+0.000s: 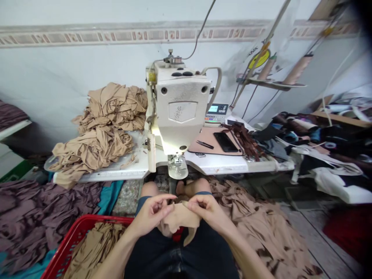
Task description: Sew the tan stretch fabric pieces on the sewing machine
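A small piece of tan fabric is stretched between my two hands, above my lap. My left hand pinches its left upper edge between thumb and fingers. At the right upper corner, my right hand grips it the same way. The lower edge hangs loose, with a strip dangling near the right side. Beyond the hands stands a white sewing machine, its lamp lit over the presser foot. Both hands are below and in front of the machine's table edge, apart from the needle area.
Heaped tan fabric covers the table's left side. Thread snips and a black phone lie on the right. A red basket with fabric stands at lower left; tan cloth spreads at lower right. A thread stand rises behind.
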Motion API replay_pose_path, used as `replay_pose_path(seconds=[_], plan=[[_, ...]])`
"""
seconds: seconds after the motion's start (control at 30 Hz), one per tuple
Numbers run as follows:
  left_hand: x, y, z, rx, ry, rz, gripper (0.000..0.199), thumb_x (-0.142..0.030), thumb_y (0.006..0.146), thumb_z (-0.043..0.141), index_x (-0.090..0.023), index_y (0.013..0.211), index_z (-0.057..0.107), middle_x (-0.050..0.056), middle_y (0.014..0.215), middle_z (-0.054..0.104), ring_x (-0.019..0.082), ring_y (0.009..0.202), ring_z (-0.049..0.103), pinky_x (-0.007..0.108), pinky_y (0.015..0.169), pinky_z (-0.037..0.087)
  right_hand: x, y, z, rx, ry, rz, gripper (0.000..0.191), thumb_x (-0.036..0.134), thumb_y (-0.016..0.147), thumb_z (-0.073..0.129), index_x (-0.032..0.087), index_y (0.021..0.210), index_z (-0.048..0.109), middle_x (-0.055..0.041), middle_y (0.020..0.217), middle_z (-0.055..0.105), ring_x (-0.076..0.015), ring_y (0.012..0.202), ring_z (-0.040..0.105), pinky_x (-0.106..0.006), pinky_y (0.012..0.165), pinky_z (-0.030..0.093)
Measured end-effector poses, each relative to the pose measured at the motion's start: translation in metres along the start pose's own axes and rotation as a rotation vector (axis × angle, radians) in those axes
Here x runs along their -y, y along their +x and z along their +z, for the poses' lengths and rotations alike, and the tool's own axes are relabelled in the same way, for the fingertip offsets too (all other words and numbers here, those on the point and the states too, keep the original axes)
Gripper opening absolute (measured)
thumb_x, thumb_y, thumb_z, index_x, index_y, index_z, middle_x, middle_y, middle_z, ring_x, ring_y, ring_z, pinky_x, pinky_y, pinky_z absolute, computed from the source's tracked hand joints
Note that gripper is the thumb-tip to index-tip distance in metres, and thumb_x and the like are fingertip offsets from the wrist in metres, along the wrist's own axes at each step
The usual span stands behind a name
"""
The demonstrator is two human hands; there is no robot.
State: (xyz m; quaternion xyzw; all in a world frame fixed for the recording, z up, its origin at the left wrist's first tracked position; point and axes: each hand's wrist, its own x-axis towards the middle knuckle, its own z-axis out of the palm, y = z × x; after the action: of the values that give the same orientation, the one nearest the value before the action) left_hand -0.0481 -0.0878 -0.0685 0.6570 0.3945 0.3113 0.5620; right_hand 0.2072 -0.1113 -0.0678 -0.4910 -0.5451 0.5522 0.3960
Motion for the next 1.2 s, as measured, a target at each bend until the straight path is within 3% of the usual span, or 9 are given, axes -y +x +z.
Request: replay_pose_path(seconds=[0.07, 0.17, 0.27, 0.33, 0.5, 0.7, 0.9, 1.03, 1.2], plan=[[-0.007, 0.000, -0.005, -0.012, 0.167, 0.119, 0.028, -0.037, 0.106, 0.064, -0.018, 0.117, 0.082, 0.001, 0.076, 0.061, 0.015, 0.069, 0.058, 0.025, 0.063, 0.042, 0.006, -0.006, 0.003, -0.052, -0.061, -0.041, 0.047, 0.059, 0.093, 0.072, 0.015, 0.076, 0.076, -0.0011, 0.066, 0.062, -0.0150, 0.061, 0.050, -0.026, 0.057, 0.038], [-0.014, 0.001, -0.010, -0.061, 0.376, 0.285, 0.029, -0.029, 0.109, 0.056, -0.018, 0.108, 0.083, 0.005, 0.083, 0.070, 0.018, 0.078, 0.065, 0.026, 0.069, 0.045, 0.024, -0.013, 0.008, -0.178, -0.259, -0.215, 0.040, 0.048, 0.101, 0.067, 0.016, 0.078, 0.078, -0.0027, 0.070, 0.065, -0.0167, 0.065, 0.055, -0.029, 0.061, 0.039], [-0.022, 0.004, -0.011, -0.110, 0.434, 0.375, 0.031, -0.027, 0.111, 0.052, -0.017, 0.102, 0.080, 0.006, 0.084, 0.071, 0.018, 0.077, 0.065, 0.026, 0.069, 0.045, 0.046, -0.014, 0.010, -0.260, -0.373, -0.387, 0.037, 0.040, 0.104, 0.065, 0.018, 0.079, 0.079, -0.0026, 0.068, 0.065, -0.0172, 0.064, 0.058, -0.030, 0.061, 0.040], [-0.028, 0.007, -0.011, -0.131, 0.412, 0.384, 0.032, -0.028, 0.111, 0.050, -0.017, 0.100, 0.077, 0.005, 0.084, 0.071, 0.018, 0.077, 0.065, 0.027, 0.071, 0.046, 0.057, -0.010, 0.010, -0.288, -0.373, -0.424, 0.037, 0.041, 0.104, 0.066, 0.018, 0.079, 0.080, -0.0027, 0.067, 0.064, -0.0174, 0.062, 0.056, -0.030, 0.060, 0.041], [-0.047, 0.023, -0.014, -0.154, 0.251, 0.223, 0.036, -0.038, 0.110, 0.051, -0.018, 0.090, 0.073, 0.004, 0.083, 0.071, 0.019, 0.078, 0.064, 0.027, 0.074, 0.048, 0.068, 0.016, 0.003, -0.346, -0.247, -0.327, 0.044, 0.055, 0.095, 0.072, 0.019, 0.072, 0.079, -0.0033, 0.064, 0.064, -0.0175, 0.060, 0.051, -0.031, 0.058, 0.042], [-0.068, 0.043, -0.019, -0.240, 0.138, 0.105, 0.040, -0.047, 0.099, 0.062, -0.017, 0.074, 0.067, 0.000, 0.066, 0.058, 0.015, 0.063, 0.051, 0.025, 0.059, 0.038, 0.065, 0.039, -0.003, -0.254, 0.093, -0.132, 0.045, 0.060, 0.079, 0.086, 0.015, 0.076, 0.081, -0.0055, 0.069, 0.073, -0.0209, 0.065, 0.061, -0.032, 0.062, 0.049], [-0.079, 0.060, -0.015, -0.387, 0.059, 0.082, 0.028, -0.044, 0.089, 0.074, -0.020, 0.082, 0.062, -0.008, 0.060, 0.043, 0.011, 0.054, 0.041, 0.023, 0.055, 0.033, 0.057, 0.049, -0.007, -0.348, 0.156, -0.154, 0.047, 0.059, 0.079, 0.087, 0.014, 0.069, 0.077, -0.0003, 0.062, 0.063, -0.0144, 0.059, 0.050, -0.027, 0.055, 0.037], [-0.072, 0.075, -0.011, -0.482, 0.011, 0.154, 0.025, -0.040, 0.089, 0.075, -0.020, 0.088, 0.060, -0.007, 0.065, 0.045, 0.012, 0.059, 0.046, 0.024, 0.059, 0.037, 0.054, 0.060, -0.012, -0.383, 0.202, -0.145, 0.050, 0.062, 0.076, 0.089, 0.014, 0.072, 0.079, -0.0020, 0.065, 0.066, -0.0169, 0.062, 0.054, -0.029, 0.058, 0.040], [-0.064, 0.090, -0.009, -0.487, -0.042, 0.180, 0.025, -0.040, 0.092, 0.074, -0.021, 0.098, 0.059, -0.010, 0.063, 0.041, 0.012, 0.057, 0.044, 0.024, 0.060, 0.036, 0.054, 0.071, -0.017, -0.442, 0.211, -0.161, 0.050, 0.063, 0.071, 0.091, 0.014, 0.073, 0.081, -0.0051, 0.070, 0.073, -0.0207, 0.066, 0.060, -0.030, 0.061, 0.045]])
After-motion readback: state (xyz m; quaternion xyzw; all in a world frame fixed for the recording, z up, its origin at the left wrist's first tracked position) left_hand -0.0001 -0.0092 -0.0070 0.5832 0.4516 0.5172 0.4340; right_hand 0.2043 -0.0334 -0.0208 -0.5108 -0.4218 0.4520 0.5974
